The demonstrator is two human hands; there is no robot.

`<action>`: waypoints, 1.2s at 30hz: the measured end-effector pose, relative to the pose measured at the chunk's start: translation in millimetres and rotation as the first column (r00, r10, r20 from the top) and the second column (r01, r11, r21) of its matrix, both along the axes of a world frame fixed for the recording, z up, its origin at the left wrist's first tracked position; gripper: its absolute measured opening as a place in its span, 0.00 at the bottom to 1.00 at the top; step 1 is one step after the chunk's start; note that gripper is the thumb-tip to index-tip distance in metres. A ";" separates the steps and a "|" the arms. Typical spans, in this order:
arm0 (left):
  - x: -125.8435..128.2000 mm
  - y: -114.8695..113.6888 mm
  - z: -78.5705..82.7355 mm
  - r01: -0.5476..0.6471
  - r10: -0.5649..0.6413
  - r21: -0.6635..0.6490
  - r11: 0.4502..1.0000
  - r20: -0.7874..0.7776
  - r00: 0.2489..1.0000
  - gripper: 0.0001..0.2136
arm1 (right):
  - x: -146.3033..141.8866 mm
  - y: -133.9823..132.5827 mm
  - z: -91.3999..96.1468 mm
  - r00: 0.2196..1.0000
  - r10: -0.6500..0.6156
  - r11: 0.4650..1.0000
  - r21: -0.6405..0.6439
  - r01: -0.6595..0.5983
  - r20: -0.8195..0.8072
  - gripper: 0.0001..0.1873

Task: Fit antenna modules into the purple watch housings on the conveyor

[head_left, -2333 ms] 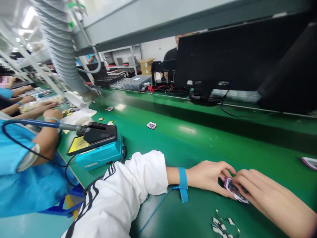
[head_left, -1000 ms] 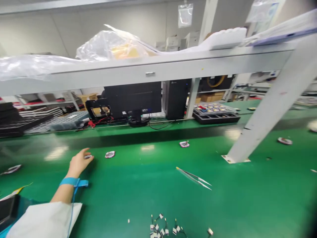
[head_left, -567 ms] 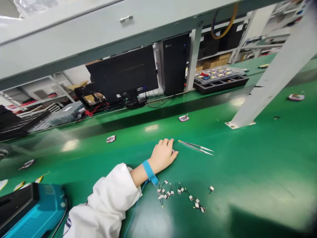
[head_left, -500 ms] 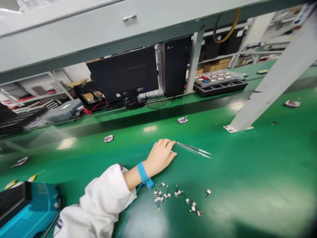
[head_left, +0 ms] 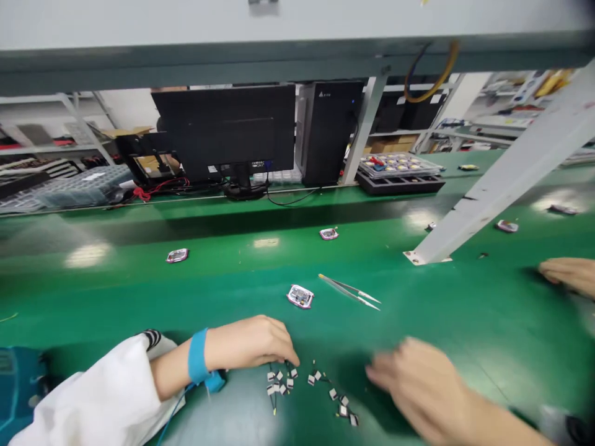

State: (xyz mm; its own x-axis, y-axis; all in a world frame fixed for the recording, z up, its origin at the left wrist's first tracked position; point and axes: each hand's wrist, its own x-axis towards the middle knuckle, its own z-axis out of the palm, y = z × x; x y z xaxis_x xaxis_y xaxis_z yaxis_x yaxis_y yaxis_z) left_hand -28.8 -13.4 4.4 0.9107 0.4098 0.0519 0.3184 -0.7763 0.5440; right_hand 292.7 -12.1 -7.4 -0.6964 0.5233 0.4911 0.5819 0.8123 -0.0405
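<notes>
My left hand [head_left: 255, 342], in a white sleeve with a blue wrist strap [head_left: 198, 356], is closed, fingers bent down at the edge of several small pale parts with short black leads [head_left: 282, 389]. What its fingertips hold, if anything, is hidden. My right hand [head_left: 421, 387] is smeared by motion, to the right of more of these parts [head_left: 343, 400]; its grip cannot be made out. Beyond my left hand lies a small rounded casing [head_left: 300, 297] with a pink-purple rim and an exposed circuit board. Metal tweezers [head_left: 351, 292] lie beside it, tips apart.
Another person's hand [head_left: 569, 274] rests at the right edge. More casings [head_left: 328, 234] sit across the green table [head_left: 223, 279]. A slanted white post [head_left: 493, 179] stands on the right. Behind are a monitor [head_left: 232, 130], a computer tower [head_left: 332, 133] and stacked trays [head_left: 400, 170].
My left hand has drawn back from the casing, now uncovered, to the small parts. My right hand and the other person's hand have come into view. The lone part at the right no longer shows.
</notes>
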 end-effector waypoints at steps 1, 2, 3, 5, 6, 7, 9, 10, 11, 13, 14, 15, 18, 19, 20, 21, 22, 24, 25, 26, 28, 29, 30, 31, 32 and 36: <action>-0.8 2.1 -1.9 -0.034 0.034 0.002 0.999 0.007 0.999 0.11 | -24.9 0.6 -5.5 0.999 0.017 0.999 -0.026 -0.018 -0.036 0.12; -1.9 4.4 -3.8 -0.076 0.076 0.003 0.997 0.019 0.997 0.11 | -46.9 5.2 -8.3 0.996 -0.025 0.990 -0.142 0.013 -0.084 0.11; -3.4 7.0 -5.7 -0.125 0.125 0.002 0.992 0.036 0.991 0.11 | -65.2 13.0 -9.4 0.990 -0.096 0.972 -0.226 0.070 -0.107 0.10; -6.9 11.9 -8.9 -0.227 0.226 0.002 0.974 0.079 0.971 0.11 | -90.9 33.4 -9.4 0.987 -0.132 0.951 -0.292 0.099 -0.095 0.17; -8.5 14.1 -9.9 -0.266 0.265 -0.002 0.964 0.098 0.959 0.11 | -99.0 43.5 -9.8 0.989 -0.123 0.944 -0.317 0.089 -0.087 0.18; -9.7 15.8 -10.5 -0.291 0.290 -0.007 0.957 0.113 0.950 0.10 | -104.9 52.3 -10.9 0.992 -0.102 0.938 -0.341 0.069 -0.080 0.16; -9.8 18.6 -10.3 -0.305 0.305 -0.015 0.952 0.128 0.944 0.09 | -111.7 64.6 -14.9 0.996 -0.046 0.925 -0.381 0.014 -0.076 0.08; -8.5 20.0 -9.7 -0.307 0.306 -0.015 0.952 0.134 0.943 0.08 | -113.5 68.4 -17.3 0.997 -0.021 0.917 -0.398 -0.012 -0.079 0.05; -6.3 21.8 -9.1 -0.315 0.313 -0.008 0.949 0.142 0.939 0.07 | -114.5 70.9 -19.6 0.996 -0.004 0.911 -0.411 -0.032 -0.085 0.05; 0.1 27.2 -8.8 -0.364 0.355 0.022 0.931 0.170 0.919 0.07 | -114.6 73.4 -22.9 0.995 0.007 0.901 -0.431 -0.051 -0.102 0.06; 3.7 30.7 -9.3 -0.393 0.379 0.041 0.919 0.186 0.907 0.07 | -113.9 73.6 -23.8 0.994 0.001 0.898 -0.438 -0.051 -0.112 0.07; 7.2 34.7 -10.5 -0.416 0.397 0.061 0.908 0.197 0.896 0.07 | -112.8 73.2 -24.2 0.992 -0.009 0.895 -0.444 -0.047 -0.123 0.08; 14.4 45.7 -16.8 -0.430 0.403 0.119 0.895 0.198 0.894 0.08 | -109.9 68.1 -24.8 0.988 -0.044 0.885 -0.464 -0.029 -0.145 0.13; 15.1 48.2 -19.3 -0.424 0.396 0.139 0.895 0.189 0.899 0.08 | -109.8 65.4 -25.3 0.987 -0.057 0.882 -0.470 -0.020 -0.150 0.19; 15.0 49.8 -21.5 -0.417 0.389 0.159 0.895 0.181 0.903 0.08 | -110.4 62.5 -26.1 0.985 -0.071 0.880 -0.475 -0.011 -0.154 0.26; 14.3 50.6 -23.2 -0.412 0.383 0.177 0.894 0.176 0.907 0.08 | -111.7 59.7 -27.3 0.984 -0.083 0.877 -0.481 -0.004 -0.159 0.31; 13.2 50.7 -24.3 -0.406 0.377 0.190 0.894 0.174 0.910 0.08 | -113.6 57.3 -28.7 0.982 -0.095 0.874 -0.485 0.003 -0.166 0.34; 10.8 49.3 -24.6 -0.388 0.358 0.222 0.895 0.166 0.919 0.09 | -117.8 54.1 -31.6 0.977 -0.111 0.867 -0.498 0.006 -0.183 0.32; 10.1 48.2 -23.8 -0.375 0.345 0.249 0.893 0.155 0.926 0.09 | -119.5 53.4 -32.8 0.975 -0.116 0.862 -0.507 0.004 -0.189 0.29; 9.8 47.0 -22.8 -0.360 0.332 0.283 0.889 0.142 0.933 0.09 | -120.5 53.3 -33.8 0.973 -0.117 0.857 -0.516 -0.002 -0.199 0.27; 10.7 44.7 -20.5 -0.327 0.308 0.355 0.876 0.110 0.945 0.09 | -120.6 54.0 -35.0 0.968 -0.107 0.851 -0.524 -0.030 -0.229 0.26; 11.7 43.7 -19.7 -0.316 0.301 0.384 0.868 0.099 0.948 0.09 | -119.8 54.6 -35.2 0.964 -0.099 0.850 -0.525 -0.046 -0.245 0.26; 12.8 42.8 -19.3 -0.310 0.298 0.404 0.861 0.095 0.950 0.09 | -118.8 55.1 -35.2 0.961 -0.092 0.849 -0.525 -0.061 -0.260 0.26; 13.9 41.9 -19.2 -0.307 0.296 0.421 0.853 0.094 0.951 0.09 | -117.7 55.5 -35.0 0.959 -0.088 0.848 -0.525 -0.070 -0.269 0.25; 15.0 41.1 -19.4 -0.310 0.297 0.436 0.845 0.099 0.950 0.09 | -116.7 55.7 -34.7 0.959 -0.087 0.846 -0.528 -0.072 -0.271 0.25; 17.5 38.1 -20.8 -0.352 0.337 0.478 0.805 0.120 0.934 0.09 | -115.3 55.2 -32.7 0.962 -0.093 0.842 -0.535 -0.062 -0.256 0.24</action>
State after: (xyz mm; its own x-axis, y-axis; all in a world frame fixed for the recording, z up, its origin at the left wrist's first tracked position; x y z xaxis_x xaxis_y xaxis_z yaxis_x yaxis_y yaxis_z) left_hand -11.2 24.7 -16.4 0.7093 0.6115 0.3507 0.6058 -0.7831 0.1404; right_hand 177.4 43.1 -40.1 -0.5718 0.7661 0.2936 0.4991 0.6088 -0.6167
